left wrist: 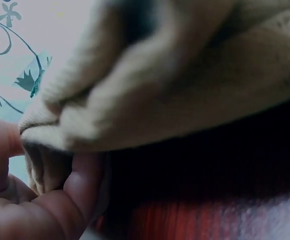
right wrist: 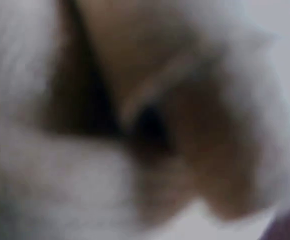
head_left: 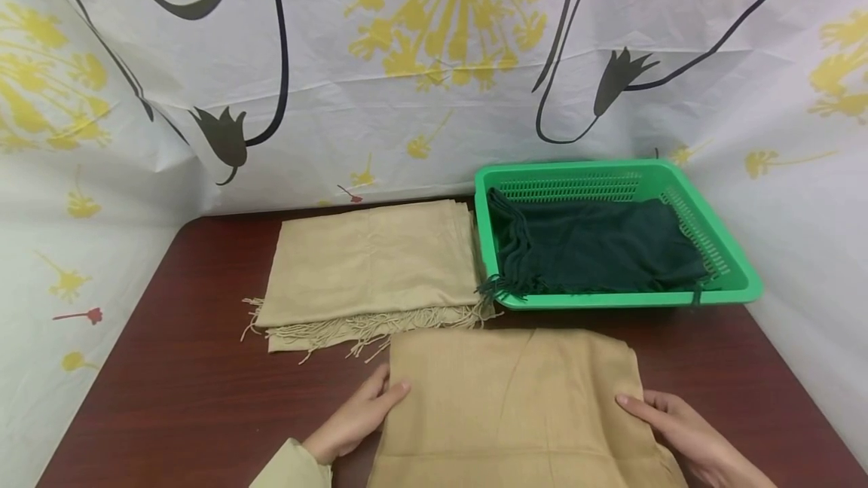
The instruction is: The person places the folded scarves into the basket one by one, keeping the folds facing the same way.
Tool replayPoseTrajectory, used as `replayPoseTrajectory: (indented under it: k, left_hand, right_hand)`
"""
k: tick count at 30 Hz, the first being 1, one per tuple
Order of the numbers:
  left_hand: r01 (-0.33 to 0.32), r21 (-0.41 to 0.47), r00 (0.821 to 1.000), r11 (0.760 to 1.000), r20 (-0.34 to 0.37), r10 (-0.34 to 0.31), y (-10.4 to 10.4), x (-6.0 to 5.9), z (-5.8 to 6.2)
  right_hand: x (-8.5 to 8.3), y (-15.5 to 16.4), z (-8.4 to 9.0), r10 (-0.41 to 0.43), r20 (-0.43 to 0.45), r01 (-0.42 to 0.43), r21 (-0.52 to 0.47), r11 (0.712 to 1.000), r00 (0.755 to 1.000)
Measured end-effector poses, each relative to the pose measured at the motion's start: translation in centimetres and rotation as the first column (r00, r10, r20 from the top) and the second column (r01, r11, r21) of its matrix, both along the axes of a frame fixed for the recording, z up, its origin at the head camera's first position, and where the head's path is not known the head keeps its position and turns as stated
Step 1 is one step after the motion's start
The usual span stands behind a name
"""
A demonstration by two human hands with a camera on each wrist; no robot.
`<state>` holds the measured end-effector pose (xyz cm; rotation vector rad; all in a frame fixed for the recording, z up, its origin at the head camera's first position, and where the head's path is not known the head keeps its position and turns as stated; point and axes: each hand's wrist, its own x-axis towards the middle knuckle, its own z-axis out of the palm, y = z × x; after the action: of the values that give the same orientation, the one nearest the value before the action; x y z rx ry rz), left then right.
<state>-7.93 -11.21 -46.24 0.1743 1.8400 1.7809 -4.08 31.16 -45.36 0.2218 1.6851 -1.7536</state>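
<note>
A tan cloth [head_left: 508, 398], folded in layers, is held up between the two hands at the front of the table. My left hand [head_left: 356, 413] pinches its left edge, thumb on top and fingers beneath. In the left wrist view, the fingers [left wrist: 82, 185] curl under the bunched layers of the tan cloth [left wrist: 159, 110]. Its right edge is gripped by my right hand [head_left: 685, 428], with the thumb on the upper face. The right wrist view is blurred, filled by close folds. The cloth's lower end runs out of the head view.
A beige fringed shawl [head_left: 366, 262] lies folded on the dark red table [head_left: 183, 367] behind the left hand. To its right stands a green plastic basket [head_left: 739, 288] holding a dark green fringed shawl [head_left: 610, 247]. A patterned white curtain [head_left: 325, 126] surrounds the table.
</note>
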Motion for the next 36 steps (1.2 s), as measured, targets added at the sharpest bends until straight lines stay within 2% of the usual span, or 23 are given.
replayPoseTrajectory:
  k: [5,11,18,22,26,29,35,36]
  left_hand:
    - [-0.017,-0.041,0.998,0.999,-0.057,0.015,0.2,0.0,-0.1]
    - [-0.028,-0.038,0.996,0.999,-0.088,0.025,0.2,-0.1,0.0]
    - [-0.051,-0.012,0.992,0.999,-0.117,0.049,0.2,0.3,0.3]
    - [-0.074,-0.021,0.984,0.997,-0.163,0.069,0.1,0.6,0.7]
    - [-0.103,-0.037,0.976,0.994,-0.194,0.094,0.1,0.7,0.9]
    - [-0.117,-0.028,0.975,0.993,-0.195,0.109,0.1,0.8,1.1]
    - [-0.138,-0.008,0.972,0.990,-0.191,0.134,-0.2,1.0,1.7]
    - [-0.142,0.001,0.972,0.990,-0.188,0.140,-0.3,1.0,1.8]
  right_hand:
    - [0.2,-0.2,0.1,-0.036,-0.036,0.036,-0.005,0.999,0.999]
    - [0.5,-1.0,0.4,-0.126,-0.119,0.141,0.125,0.982,0.985]
    - [1.0,-1.5,1.0,-0.209,-0.225,0.269,0.283,0.921,0.952]
    - [1.2,-1.9,1.1,-0.235,-0.349,0.353,0.326,0.877,0.907]
    - [1.4,-2.2,1.2,-0.252,-0.427,0.412,0.339,0.846,0.869]
    - [1.4,-2.3,1.4,-0.257,-0.440,0.431,0.361,0.827,0.861]
    - [1.3,-2.3,1.8,-0.246,-0.468,0.436,0.358,0.826,0.849]
    - [1.3,-2.3,1.9,-0.228,-0.477,0.433,0.379,0.818,0.849]
